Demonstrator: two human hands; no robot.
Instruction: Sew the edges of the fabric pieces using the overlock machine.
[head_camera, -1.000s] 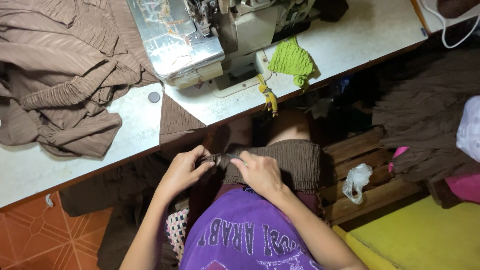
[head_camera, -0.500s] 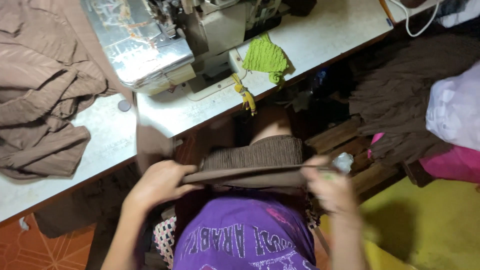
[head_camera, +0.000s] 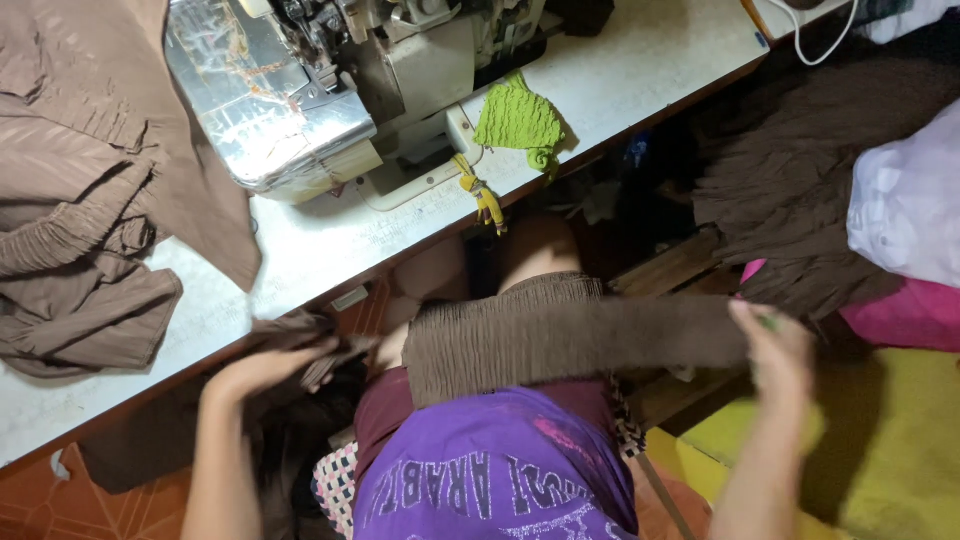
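Observation:
My right hand (head_camera: 775, 352) grips one end of a brown ribbed fabric band (head_camera: 560, 338) and holds it stretched across my lap. My left hand (head_camera: 262, 368) clutches a bunch of brown cloth (head_camera: 300, 335) at the table's front edge; whether that cloth joins the band is hidden. The band lies above my purple shirt (head_camera: 500, 470).
A sewing machine (head_camera: 330, 90) stands on the white table (head_camera: 330, 240), with a green knitted scrap (head_camera: 520, 120) beside it and a heap of brown garments (head_camera: 80, 210) on the left. Dark brown fabric (head_camera: 790, 190), a white bag (head_camera: 905, 200) and pink cloth (head_camera: 900, 315) lie to the right.
My hands have moved apart, and the band that was bunched between them is now drawn out wide. My right hand went far right; my left hand dropped to the left with brown cloth.

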